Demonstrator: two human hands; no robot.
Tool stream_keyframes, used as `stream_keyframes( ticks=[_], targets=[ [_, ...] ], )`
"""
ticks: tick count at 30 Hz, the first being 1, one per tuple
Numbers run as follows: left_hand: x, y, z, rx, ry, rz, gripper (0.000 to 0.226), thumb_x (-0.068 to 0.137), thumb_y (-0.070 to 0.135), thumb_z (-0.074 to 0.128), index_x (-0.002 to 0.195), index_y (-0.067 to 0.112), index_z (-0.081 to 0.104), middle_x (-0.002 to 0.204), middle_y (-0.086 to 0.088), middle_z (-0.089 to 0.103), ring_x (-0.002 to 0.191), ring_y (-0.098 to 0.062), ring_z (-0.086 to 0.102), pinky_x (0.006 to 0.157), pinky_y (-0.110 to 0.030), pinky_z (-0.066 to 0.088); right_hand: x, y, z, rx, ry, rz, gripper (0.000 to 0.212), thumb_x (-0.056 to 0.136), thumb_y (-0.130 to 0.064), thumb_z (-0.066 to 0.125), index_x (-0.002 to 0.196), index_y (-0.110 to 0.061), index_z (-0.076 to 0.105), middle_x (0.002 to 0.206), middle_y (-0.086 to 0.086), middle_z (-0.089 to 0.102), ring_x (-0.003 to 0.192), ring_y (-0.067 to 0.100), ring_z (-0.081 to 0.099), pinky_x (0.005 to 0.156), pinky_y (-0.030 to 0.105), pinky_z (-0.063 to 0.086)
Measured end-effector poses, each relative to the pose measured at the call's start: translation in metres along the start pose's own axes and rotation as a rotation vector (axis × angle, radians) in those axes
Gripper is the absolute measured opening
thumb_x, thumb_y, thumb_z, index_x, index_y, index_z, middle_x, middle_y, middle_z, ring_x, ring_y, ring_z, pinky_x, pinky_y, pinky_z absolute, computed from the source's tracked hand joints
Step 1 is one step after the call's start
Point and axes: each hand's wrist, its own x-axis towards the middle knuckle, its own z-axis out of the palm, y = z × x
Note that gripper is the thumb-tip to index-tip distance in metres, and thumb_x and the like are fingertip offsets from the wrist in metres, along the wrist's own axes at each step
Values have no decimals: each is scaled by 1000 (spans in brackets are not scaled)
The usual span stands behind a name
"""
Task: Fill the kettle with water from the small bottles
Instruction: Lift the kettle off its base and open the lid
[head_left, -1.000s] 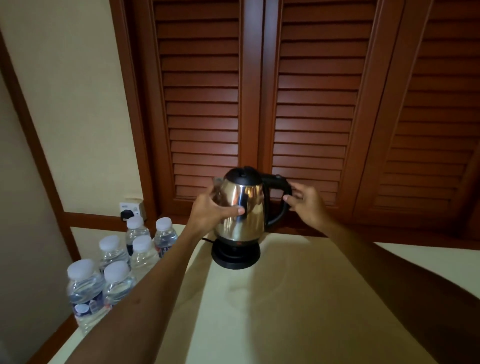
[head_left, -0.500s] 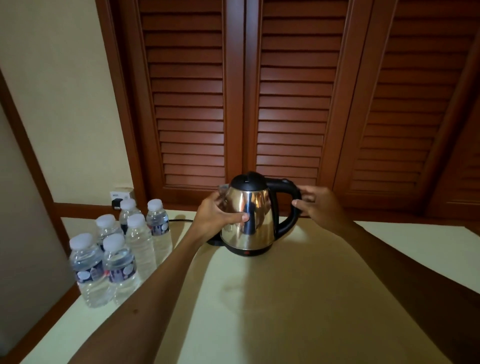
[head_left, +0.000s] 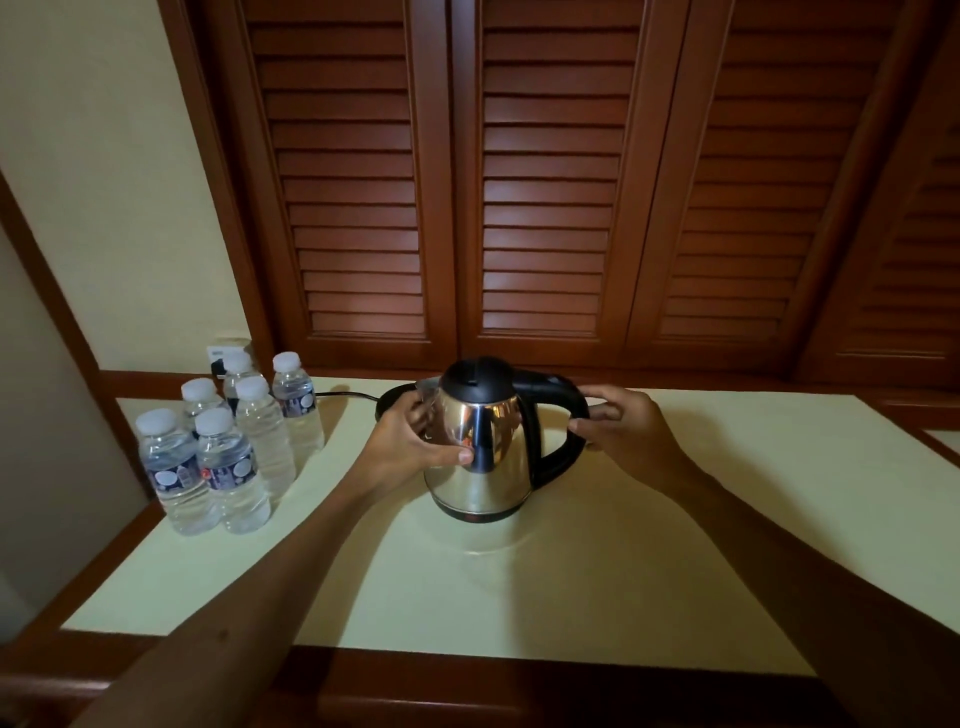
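Observation:
A steel kettle (head_left: 485, 470) with a black lid and black handle stands on the cream tabletop (head_left: 571, 582), lid closed. My left hand (head_left: 410, 441) wraps its shiny body on the left side. My right hand (head_left: 623, 431) grips the black handle on the right. The kettle's black base (head_left: 390, 402) lies behind it, off to the left, with its cord running left. Several small capped water bottles (head_left: 228, 441) stand grouped at the table's left edge.
Brown louvred doors (head_left: 545, 182) rise right behind the table. A wall socket (head_left: 221, 356) sits behind the bottles. The table's wooden front rim (head_left: 467, 670) runs close to me, and a dark wooden ledge lies at the far right.
Both hands lifted the kettle off its base and brought it toward me onto the tabletop. The base now stays behind at the left.

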Motion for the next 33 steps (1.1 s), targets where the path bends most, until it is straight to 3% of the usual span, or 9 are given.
stream_keyframes(
  ticks=[3,5,7,11,13,17,22,33],
  targets=[
    [-5,3,3,42,3,-12,100,61,16,93,143,23,36,122,12,56,113,-11,55,96,-27,45,2,-15,-6,-97,-74,4,32,84,-7,69,115,-14,63,93,2,72,86,18,69,76,28,54],
    [-7,1,3,55,10,-11,101,62,20,93,145,23,35,128,8,53,117,-11,51,98,-28,43,12,-34,-7,-120,-23,-16,26,87,-9,66,113,-10,65,101,4,69,96,18,64,78,19,47],
    [-6,-1,4,79,31,-3,101,60,26,94,144,23,36,130,7,54,119,-12,51,98,-27,42,23,-58,0,-179,78,-40,17,90,-23,66,103,-12,69,99,2,68,95,16,63,76,19,43],
    [1,-2,5,55,64,11,101,58,30,95,142,24,39,125,9,59,119,-14,56,93,-23,46,52,-97,36,-494,-30,85,56,78,-69,59,73,-13,67,73,0,66,71,16,61,67,30,44],
    [5,-2,4,55,60,27,100,59,30,94,142,22,39,126,7,59,118,-14,56,90,-21,45,63,-110,52,-648,-118,155,69,68,-82,54,66,-14,64,66,0,63,68,17,61,66,32,45],
    [14,-6,-3,56,48,64,98,57,31,94,140,21,42,126,5,62,115,-13,59,91,-21,47,67,-126,65,-785,-148,197,62,71,-79,56,73,-17,61,74,1,63,73,15,58,60,29,38],
    [18,-11,-10,38,-11,79,103,55,39,94,142,25,40,129,5,61,118,-15,58,100,-34,50,64,-134,76,-806,-131,242,51,75,-68,61,75,-18,64,76,1,65,72,14,57,60,28,37],
    [26,-17,-12,0,-42,75,109,60,31,93,150,22,31,143,-1,52,128,-19,51,97,-26,46,73,-135,79,-812,-112,245,45,79,-61,60,73,-16,63,66,-1,60,65,14,53,57,26,37]
  ],
)
